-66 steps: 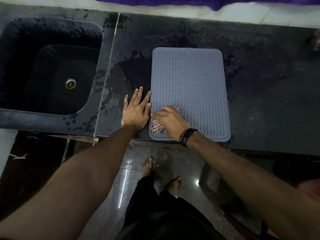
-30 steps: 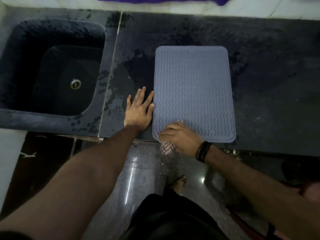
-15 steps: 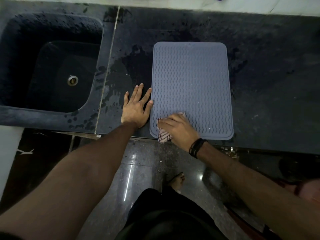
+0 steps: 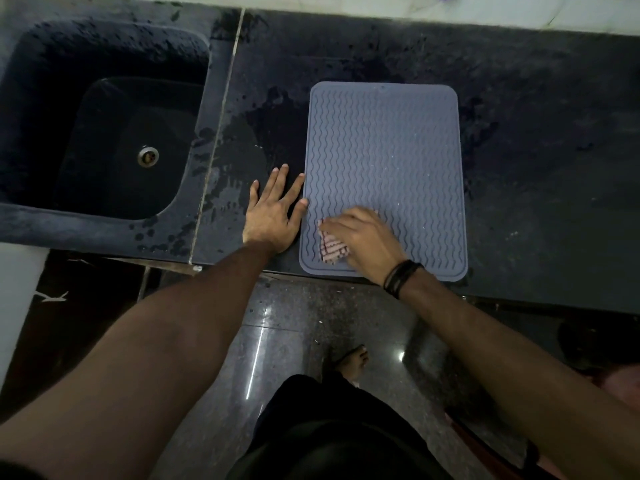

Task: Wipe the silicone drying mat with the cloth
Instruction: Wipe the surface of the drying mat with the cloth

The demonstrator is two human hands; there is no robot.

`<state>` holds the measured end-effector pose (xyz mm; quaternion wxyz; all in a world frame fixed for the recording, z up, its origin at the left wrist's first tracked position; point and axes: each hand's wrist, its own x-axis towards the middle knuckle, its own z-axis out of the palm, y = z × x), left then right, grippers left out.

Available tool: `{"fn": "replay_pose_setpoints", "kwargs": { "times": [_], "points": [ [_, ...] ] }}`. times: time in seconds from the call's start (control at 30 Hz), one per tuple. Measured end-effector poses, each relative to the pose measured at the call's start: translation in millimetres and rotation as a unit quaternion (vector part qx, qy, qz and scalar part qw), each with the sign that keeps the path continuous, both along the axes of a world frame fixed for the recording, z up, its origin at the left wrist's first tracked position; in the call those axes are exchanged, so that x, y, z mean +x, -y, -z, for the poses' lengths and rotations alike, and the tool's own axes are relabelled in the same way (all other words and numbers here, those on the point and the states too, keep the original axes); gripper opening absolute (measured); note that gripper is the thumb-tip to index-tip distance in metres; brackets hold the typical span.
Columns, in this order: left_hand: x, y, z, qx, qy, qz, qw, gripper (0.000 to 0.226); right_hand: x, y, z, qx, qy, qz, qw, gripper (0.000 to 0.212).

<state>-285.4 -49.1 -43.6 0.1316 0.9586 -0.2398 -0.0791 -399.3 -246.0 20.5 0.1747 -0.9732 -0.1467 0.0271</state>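
Note:
A grey silicone drying mat [image 4: 384,150] with wavy ridges lies flat on the dark counter, its near edge at the counter's front. My right hand [image 4: 367,242] presses a small pink checked cloth [image 4: 330,249] onto the mat's near left corner; most of the cloth is hidden under the palm. My left hand [image 4: 273,213] lies flat on the counter with fingers spread, its thumb and forefinger touching the mat's left edge.
A dark sink [image 4: 104,133] with a metal drain [image 4: 148,156] sits at the left. The black counter [image 4: 536,168] is wet and speckled around the mat. A pale wall runs along the back. The glossy floor and my bare foot [image 4: 351,363] are below.
My right hand dragged the cloth down past the mat's near edge, then brought it back up onto the near left corner. The left hand has stayed in place.

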Motion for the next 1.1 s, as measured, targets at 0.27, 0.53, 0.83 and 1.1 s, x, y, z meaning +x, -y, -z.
{"fn": "replay_pose_setpoints", "kwargs": {
  "times": [0.27,0.53,0.83,1.1],
  "points": [
    [0.1,0.6,-0.2,0.001,0.0,-0.001,1.0,0.056,-15.5,-6.5,9.6,0.012,-0.007,-0.004,1.0,0.058],
    [-1.1,1.4,-0.3,-0.006,-0.001,-0.006,1.0,0.058,-22.6,-6.5,7.3,0.041,0.006,-0.031,0.999,0.059],
    [0.1,1.8,5.5,0.004,0.011,-0.015,1.0,0.062,56.3,-7.9,9.3,0.023,-0.001,0.052,0.998,0.06],
    [-0.1,1.6,2.7,0.005,-0.004,-0.016,1.0,0.064,19.3,-10.8,19.7,0.027,0.02,0.018,0.999,0.064]
  ]
}}
